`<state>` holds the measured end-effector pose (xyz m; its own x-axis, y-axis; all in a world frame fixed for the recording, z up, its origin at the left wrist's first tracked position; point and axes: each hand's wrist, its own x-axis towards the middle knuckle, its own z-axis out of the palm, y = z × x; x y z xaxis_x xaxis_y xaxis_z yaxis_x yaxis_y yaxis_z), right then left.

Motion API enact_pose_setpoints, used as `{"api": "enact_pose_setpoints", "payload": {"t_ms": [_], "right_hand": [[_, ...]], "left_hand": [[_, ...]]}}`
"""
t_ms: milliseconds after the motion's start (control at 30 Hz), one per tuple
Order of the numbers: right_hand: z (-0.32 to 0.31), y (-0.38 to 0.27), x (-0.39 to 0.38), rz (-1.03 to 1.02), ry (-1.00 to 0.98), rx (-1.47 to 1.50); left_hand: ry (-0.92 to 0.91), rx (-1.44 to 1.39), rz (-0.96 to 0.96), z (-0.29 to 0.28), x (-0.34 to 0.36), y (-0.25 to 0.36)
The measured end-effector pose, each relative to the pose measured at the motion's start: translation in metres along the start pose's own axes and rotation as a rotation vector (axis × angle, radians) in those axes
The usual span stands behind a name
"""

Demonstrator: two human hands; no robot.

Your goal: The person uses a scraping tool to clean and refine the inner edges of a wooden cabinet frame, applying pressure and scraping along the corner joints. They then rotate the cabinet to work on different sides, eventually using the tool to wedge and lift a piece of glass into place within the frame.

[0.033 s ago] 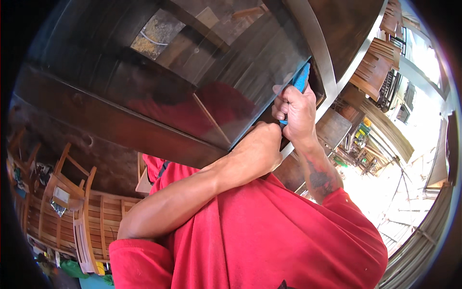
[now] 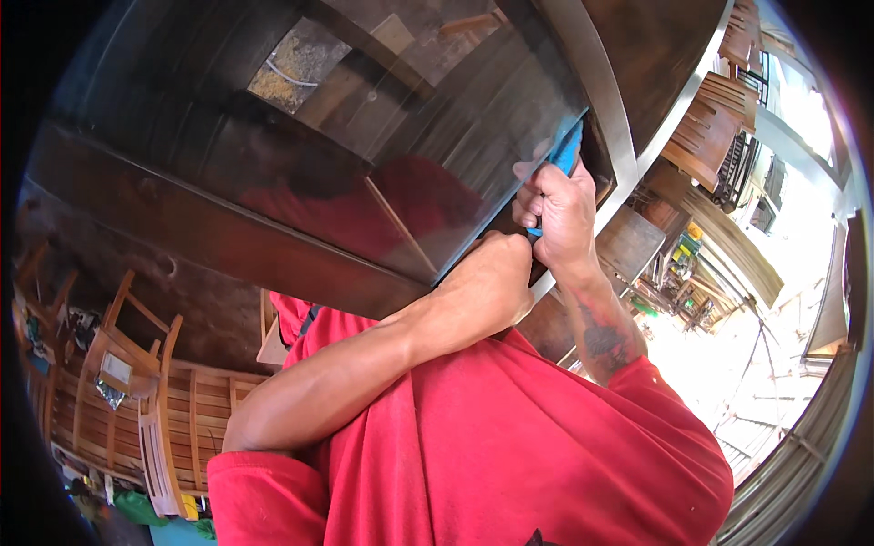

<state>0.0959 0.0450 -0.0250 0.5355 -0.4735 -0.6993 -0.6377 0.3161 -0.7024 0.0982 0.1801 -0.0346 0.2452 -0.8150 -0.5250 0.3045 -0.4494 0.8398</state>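
Observation:
A dark wooden piece with a reflective glass panel (image 2: 410,118) fills the upper middle, its frame edged by a pale curved strip (image 2: 619,136). My right hand (image 2: 560,214) is closed around a blue flat object (image 2: 570,138) at the panel's right edge, thumb wrapped across it. Just below, my left hand (image 2: 487,268) is a fist against the same edge, knuckles up, beside the blue object's lower end; what its fingers hold is hidden.
Wooden chairs (image 2: 127,364) and a slatted wooden bench (image 2: 191,428) stand at lower left. More slatted wooden furniture (image 2: 706,127), a grey board (image 2: 628,241) and piled timber (image 2: 728,259) are at the right, beside a bright opening. My red shirt (image 2: 510,437) fills the bottom.

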Motion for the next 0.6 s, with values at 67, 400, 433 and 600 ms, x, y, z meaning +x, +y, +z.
{"api": "enact_pose_setpoints", "payload": {"t_ms": [67, 400, 433, 600], "right_hand": [[0.003, -0.001, 0.001, 0.077, 0.007, -0.005], [-0.005, -0.009, 0.007, 0.085, -0.074, 0.003], [-0.005, -0.009, 0.007, 0.089, -0.074, -0.002], [0.000, -0.006, 0.000, 0.084, -0.044, 0.084]], "left_hand": [[0.010, 0.016, -0.010, 0.001, 0.000, 0.002], [0.070, -0.076, 0.012, -0.004, 0.001, 0.005], [0.058, -0.087, -0.005, -0.006, 0.000, 0.007], [0.050, -0.021, 0.077, -0.010, -0.008, 0.006]]}}
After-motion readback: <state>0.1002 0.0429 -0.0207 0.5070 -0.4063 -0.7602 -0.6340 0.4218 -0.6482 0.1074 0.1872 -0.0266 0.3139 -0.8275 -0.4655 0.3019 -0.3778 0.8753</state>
